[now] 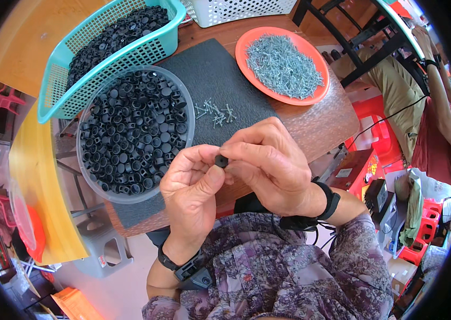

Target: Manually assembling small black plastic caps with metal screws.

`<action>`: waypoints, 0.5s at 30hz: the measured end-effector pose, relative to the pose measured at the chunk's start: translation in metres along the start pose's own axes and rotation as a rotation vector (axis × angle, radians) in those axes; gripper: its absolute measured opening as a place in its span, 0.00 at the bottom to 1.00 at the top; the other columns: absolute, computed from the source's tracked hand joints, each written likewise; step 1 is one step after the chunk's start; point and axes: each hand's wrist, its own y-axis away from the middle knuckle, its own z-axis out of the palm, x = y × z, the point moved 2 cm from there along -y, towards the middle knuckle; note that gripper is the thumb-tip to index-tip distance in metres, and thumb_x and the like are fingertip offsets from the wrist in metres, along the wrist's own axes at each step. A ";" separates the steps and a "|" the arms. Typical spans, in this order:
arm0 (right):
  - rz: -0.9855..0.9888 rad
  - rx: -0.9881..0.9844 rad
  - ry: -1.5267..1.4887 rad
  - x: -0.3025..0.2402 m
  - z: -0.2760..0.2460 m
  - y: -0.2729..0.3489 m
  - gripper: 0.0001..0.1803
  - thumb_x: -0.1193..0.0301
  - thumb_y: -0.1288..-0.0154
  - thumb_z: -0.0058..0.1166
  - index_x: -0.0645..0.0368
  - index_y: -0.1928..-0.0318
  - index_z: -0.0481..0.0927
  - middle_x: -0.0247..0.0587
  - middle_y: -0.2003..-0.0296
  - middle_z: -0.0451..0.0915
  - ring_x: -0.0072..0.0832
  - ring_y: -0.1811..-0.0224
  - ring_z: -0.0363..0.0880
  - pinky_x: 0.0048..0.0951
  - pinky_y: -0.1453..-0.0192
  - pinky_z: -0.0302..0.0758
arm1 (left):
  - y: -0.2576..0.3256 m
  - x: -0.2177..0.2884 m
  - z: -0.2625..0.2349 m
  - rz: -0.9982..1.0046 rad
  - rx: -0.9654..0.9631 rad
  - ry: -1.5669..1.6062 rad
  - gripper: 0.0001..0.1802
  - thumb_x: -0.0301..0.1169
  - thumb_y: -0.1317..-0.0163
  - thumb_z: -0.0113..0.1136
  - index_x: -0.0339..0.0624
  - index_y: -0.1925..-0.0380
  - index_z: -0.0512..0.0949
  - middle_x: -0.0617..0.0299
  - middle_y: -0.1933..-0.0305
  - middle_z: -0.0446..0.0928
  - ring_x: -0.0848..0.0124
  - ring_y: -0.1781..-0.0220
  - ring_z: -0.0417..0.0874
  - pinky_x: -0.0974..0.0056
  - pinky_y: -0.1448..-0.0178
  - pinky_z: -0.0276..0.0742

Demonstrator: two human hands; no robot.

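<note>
My left hand (191, 189) and my right hand (271, 168) meet above the near edge of a dark mat (225, 80). Between their fingertips they pinch one small black round plastic cap (221, 160). Just left of the hands stands a clear round bowl (88, 173) filled with several of the same black caps. A small scatter of silver screws (214, 112) lies on the mat just beyond my fingers. Whether a screw is in the cap is hidden by my fingers.
A teal basket (145, 53) of black caps stands behind the bowl. An orange plate (247, 40) heaped with screws lies at the back right, a white perforated basket (236, 10) behind it. Another person (417, 90) sits at the right by red stools.
</note>
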 end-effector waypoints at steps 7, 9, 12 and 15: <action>-0.016 -0.093 0.107 -0.006 -0.004 0.007 0.17 0.82 0.57 0.61 0.60 0.61 0.81 0.43 0.62 0.78 0.35 0.65 0.73 0.31 0.64 0.71 | 0.002 -0.005 0.000 -0.072 0.041 -0.012 0.14 0.24 0.43 0.63 0.31 0.58 0.74 0.59 0.62 0.78 0.74 0.64 0.79 0.72 0.55 0.75; 0.010 -0.122 0.104 -0.007 -0.005 0.008 0.17 0.82 0.57 0.61 0.60 0.61 0.81 0.42 0.62 0.78 0.35 0.65 0.73 0.31 0.65 0.71 | 0.003 -0.006 -0.001 -0.050 0.034 -0.077 0.12 0.24 0.41 0.61 0.32 0.59 0.73 0.57 0.62 0.77 0.72 0.64 0.78 0.70 0.56 0.74; 0.010 -0.129 0.126 0.006 -0.009 0.009 0.16 0.81 0.58 0.60 0.61 0.63 0.81 0.42 0.65 0.77 0.36 0.67 0.73 0.32 0.66 0.71 | 0.004 -0.006 -0.008 -0.025 0.029 -0.166 0.11 0.25 0.40 0.60 0.32 0.59 0.72 0.56 0.62 0.76 0.71 0.64 0.77 0.68 0.58 0.74; 0.056 -0.110 0.226 0.025 -0.016 0.004 0.14 0.80 0.58 0.59 0.62 0.66 0.80 0.43 0.68 0.76 0.38 0.68 0.73 0.34 0.66 0.70 | 0.003 -0.007 -0.006 -0.047 0.028 -0.183 0.11 0.26 0.40 0.61 0.32 0.60 0.73 0.55 0.62 0.77 0.71 0.65 0.78 0.68 0.59 0.74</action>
